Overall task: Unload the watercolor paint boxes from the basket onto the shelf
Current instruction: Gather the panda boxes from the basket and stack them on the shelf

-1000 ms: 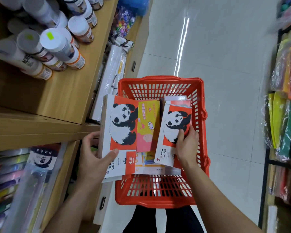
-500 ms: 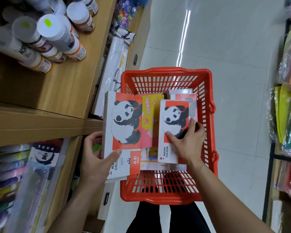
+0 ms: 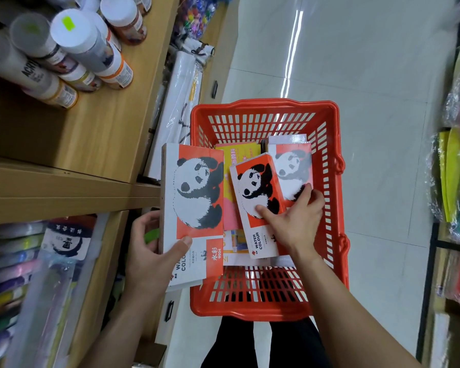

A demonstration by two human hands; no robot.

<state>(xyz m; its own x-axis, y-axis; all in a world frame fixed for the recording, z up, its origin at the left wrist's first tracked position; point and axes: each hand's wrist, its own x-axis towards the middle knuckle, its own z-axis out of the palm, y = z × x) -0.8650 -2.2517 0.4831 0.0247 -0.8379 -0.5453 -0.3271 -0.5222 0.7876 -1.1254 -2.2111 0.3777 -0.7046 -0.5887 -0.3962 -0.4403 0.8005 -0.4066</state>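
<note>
**Both hands on panda boxes**

The left hand (image 3: 149, 251) grips a large white-and-orange cardboard panda watercolour box (image 3: 194, 197), thumb on its face, held at the basket's left rim beside the wooden shelf (image 3: 104, 134). The right hand (image 3: 295, 221) pinches a smaller panda box (image 3: 255, 192), which overlaps a third panda box (image 3: 294, 166) inside the red plastic basket (image 3: 263, 104).

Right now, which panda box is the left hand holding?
The biggest panda box, its lower end gripped by the left hand; the two smaller ones sit in the red basket.

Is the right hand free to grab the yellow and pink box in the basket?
Probably not yet: the right hand grips a small panda box that lies partly over the yellow and pink box.
</note>
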